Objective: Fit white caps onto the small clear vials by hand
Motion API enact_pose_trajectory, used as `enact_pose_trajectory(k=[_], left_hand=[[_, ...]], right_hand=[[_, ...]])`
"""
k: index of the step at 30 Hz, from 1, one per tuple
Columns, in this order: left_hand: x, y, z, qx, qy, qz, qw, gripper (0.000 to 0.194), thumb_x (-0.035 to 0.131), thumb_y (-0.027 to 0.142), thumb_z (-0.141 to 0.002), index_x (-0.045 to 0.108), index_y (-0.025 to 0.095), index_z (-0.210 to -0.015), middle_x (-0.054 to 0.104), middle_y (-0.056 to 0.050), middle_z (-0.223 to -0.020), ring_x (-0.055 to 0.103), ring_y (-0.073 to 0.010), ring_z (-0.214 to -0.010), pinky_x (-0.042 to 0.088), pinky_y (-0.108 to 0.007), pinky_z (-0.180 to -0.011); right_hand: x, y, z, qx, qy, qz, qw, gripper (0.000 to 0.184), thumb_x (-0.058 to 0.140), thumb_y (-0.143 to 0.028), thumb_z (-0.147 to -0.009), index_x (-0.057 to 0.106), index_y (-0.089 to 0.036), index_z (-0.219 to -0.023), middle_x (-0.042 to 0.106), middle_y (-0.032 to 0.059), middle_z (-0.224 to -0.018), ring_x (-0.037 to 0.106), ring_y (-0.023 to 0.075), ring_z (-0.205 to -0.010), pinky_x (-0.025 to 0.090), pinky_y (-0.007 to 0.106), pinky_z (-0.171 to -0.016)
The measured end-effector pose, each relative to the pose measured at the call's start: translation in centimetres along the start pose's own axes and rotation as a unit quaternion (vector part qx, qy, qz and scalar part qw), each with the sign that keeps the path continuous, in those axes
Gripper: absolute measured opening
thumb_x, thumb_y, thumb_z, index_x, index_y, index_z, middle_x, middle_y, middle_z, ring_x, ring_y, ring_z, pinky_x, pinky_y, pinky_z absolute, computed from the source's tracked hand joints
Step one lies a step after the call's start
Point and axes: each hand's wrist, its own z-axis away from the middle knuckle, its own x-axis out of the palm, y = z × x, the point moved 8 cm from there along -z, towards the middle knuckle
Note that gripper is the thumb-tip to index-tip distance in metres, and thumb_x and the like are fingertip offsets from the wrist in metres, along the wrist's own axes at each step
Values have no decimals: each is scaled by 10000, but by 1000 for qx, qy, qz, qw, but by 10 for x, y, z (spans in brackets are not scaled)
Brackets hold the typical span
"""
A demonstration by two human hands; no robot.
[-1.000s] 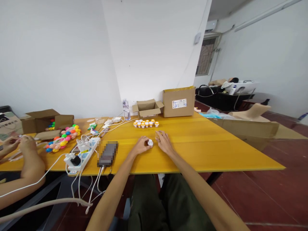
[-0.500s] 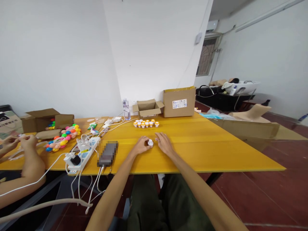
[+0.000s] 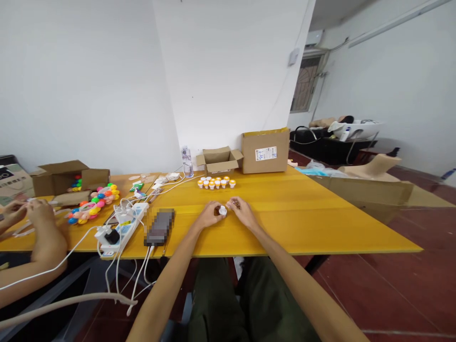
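Observation:
My left hand (image 3: 208, 214) is closed around a small white pot-like piece (image 3: 223, 210), held just over the table near its front edge. Its top faces up, and finer detail is too small to read. Just right of it, my right hand (image 3: 241, 209) has its fingers curled and thumb drawn in; a tiny pale spot shows at the fingertips, but I cannot make out what it is. The two hands are close, with a narrow gap between. Beyond them stand several small white tubs with orange-rimmed lids (image 3: 217, 183), grouped in rows.
An open carton (image 3: 219, 167) and a taller closed box (image 3: 265, 154) stand at the back beside a water bottle (image 3: 187, 162). To the left lie a phone (image 3: 160, 227), a power strip (image 3: 125, 232) with cables, and colourful ball strings (image 3: 93, 209). A co-worker's hands (image 3: 40, 210) work at far left.
My right hand's fingers have curled in from a more outstretched pose, moving slightly toward the white piece. My left hand keeps its place and grip.

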Motion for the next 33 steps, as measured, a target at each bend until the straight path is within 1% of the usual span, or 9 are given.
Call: enact_pose_trajectory(k=[2,4,8,12,15,17,21,27,33], left_hand=[[0,0,0,3,3,1,1000,157,649,204,-695,627,189,-850,626,-17,-856,537,-180,-834,433,-311,-822],[-1,1,1,7,6,4,1000,156,651,214,-698,624,186,-849,626,-24,-862,537,-186,-839,434,-319,-824],[-2,2,2,16,9,13,1000,144,652,226,-707,619,180,-840,624,-35,-876,536,-193,-842,437,-334,-828],[-1,1,2,11,6,14,1000,139,656,233,-709,620,186,-835,624,-32,-867,533,-194,-840,437,-333,-826],[-1,2,1,16,3,11,1000,131,652,234,-714,619,180,-829,620,-30,-857,533,-193,-844,433,-329,-828],[-1,3,1,25,6,9,1000,120,644,244,-727,615,172,-819,615,-31,-850,532,-191,-841,430,-330,-827],[-1,3,1,27,8,8,1000,100,631,248,-744,603,165,-792,597,-29,-818,527,-185,-821,431,-328,-806],[-1,2,0,21,4,12,1000,105,646,253,-734,614,168,-787,608,-28,-819,530,-189,-832,428,-327,-816],[-2,3,0,13,-1,22,1000,116,655,258,-725,633,175,-803,624,-31,-831,539,-195,-831,428,-335,-829]], right_hand=[[-3,0,1,-4,11,39,999,132,541,-291,-788,587,-216,-886,686,35,-823,647,195,-769,510,330,-734],[-5,-2,2,-19,21,105,994,145,539,-244,-780,595,-226,-913,680,41,-859,638,207,-811,503,344,-758],[-3,-3,3,-44,15,206,977,215,525,-160,-786,622,-243,-959,670,64,-929,613,227,-899,483,358,-812],[-4,-16,5,-86,25,255,963,233,493,-199,-843,637,-243,-1020,663,81,-977,591,242,-906,466,392,-833],[-3,-34,10,-138,24,252,958,274,409,-243,-908,629,-243,-1071,646,82,-1078,569,239,-974,447,409,-873],[3,-47,16,-180,-8,238,955,293,383,-244,-927,626,-250,-1091,647,73,-1086,559,228,-1006,438,398,-894],[18,-59,27,-230,-86,227,942,312,372,-206,-931,633,-262,-1091,659,60,-999,569,211,-931,458,366,-850],[19,-53,25,-209,-112,227,944,380,340,-125,-908,639,-277,-1087,634,63,-954,567,204,-913,470,348,-838],[18,-53,23,-201,-107,226,947,345,355,-165,-924,656,-271,-1055,623,60,-904,570,203,-875,479,333,-800]])
